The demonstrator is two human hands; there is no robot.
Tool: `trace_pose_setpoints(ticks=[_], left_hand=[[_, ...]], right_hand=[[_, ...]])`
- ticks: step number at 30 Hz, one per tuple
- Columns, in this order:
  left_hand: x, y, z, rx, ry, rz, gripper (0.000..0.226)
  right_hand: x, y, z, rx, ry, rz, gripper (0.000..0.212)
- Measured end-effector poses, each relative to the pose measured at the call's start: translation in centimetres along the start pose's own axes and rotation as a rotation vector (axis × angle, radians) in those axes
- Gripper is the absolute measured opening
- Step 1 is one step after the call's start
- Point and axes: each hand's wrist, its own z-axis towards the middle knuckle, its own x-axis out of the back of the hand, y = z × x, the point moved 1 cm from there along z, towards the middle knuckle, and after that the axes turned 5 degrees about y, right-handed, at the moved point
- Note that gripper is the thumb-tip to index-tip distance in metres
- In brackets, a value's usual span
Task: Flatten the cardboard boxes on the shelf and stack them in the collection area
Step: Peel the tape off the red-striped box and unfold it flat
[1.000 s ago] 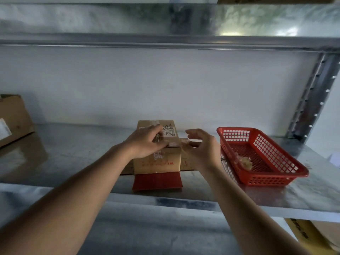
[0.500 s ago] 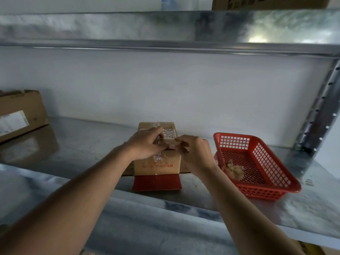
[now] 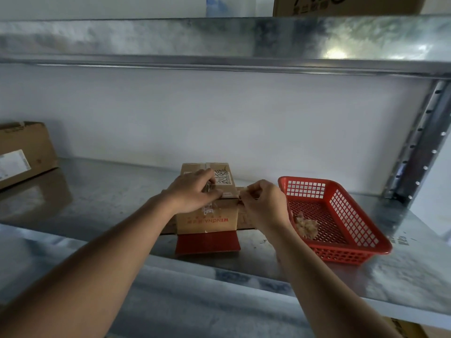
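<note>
Evidently to steady it, the left hand (image 3: 192, 191) presses down, fingers curled, on the small cardboard box (image 3: 207, 211) at the shelf (image 3: 97, 203) front, while the right hand (image 3: 264, 203) pinches what looks like tape at its right edge, the red basket (image 3: 353, 215) probably placed alongside for scraps.

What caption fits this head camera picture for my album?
Left hand holds the small cardboard box while right hand pinches its tape, beside a red basket.
</note>
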Motion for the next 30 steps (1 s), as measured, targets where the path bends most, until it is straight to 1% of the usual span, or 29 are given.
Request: trace_pose_setpoints(ticks=[2,4,9,12,14,17,20,22,24,26,28,30], left_hand=[[-0.3,0.4,0.3,-0.005,0.002,0.001,0.042],[-0.6,0.8,0.6,-0.007,0.004,0.002,0.043],[-0.9,1.1,1.2,-0.024,0.008,-0.023,0.041],[-1.1,1.1,1.3,-0.036,0.011,-0.014,0.041],[-1.1,1.1,1.4,-0.041,0.018,-0.002,0.041],[-1.2,1.0,1.6,-0.044,0.017,0.016,0.040],[-1.3,0.9,1.7,-0.049,0.019,0.030,0.040],[-1.3,0.9,1.7,-0.062,0.016,0.032,0.042],[-1.3,0.9,1.6,-0.078,0.015,0.036,0.044],[-1.2,0.9,1.6,-0.086,0.013,0.044,0.043],[-1.2,1.0,1.6,-0.088,0.005,0.049,0.040],[-1.2,1.1,1.5,-0.084,0.000,0.046,0.038]], right_hand=[[0.1,0.3,0.0,-0.111,0.051,0.100,0.006],[0.2,0.5,-0.1,-0.165,0.099,0.132,0.009],[0.5,0.1,-0.3,-0.107,0.217,0.033,0.016],[0.5,0.2,-0.4,-0.084,0.245,-0.050,0.018],[0.6,0.3,-0.5,-0.062,0.235,-0.116,0.018],[1.0,-0.1,-0.2,0.039,0.202,-0.188,0.018],[1.2,-0.5,0.1,0.156,0.079,-0.235,0.023],[1.3,-0.5,-0.1,0.178,-0.011,-0.247,0.027],[1.4,-0.4,-0.1,0.142,-0.079,-0.185,0.031],[1.5,-0.5,-0.1,0.048,-0.131,-0.077,0.028],[1.5,-0.5,0.1,-0.042,-0.117,0.013,0.021],[1.4,-0.5,0.2,-0.070,-0.040,0.020,0.014]])
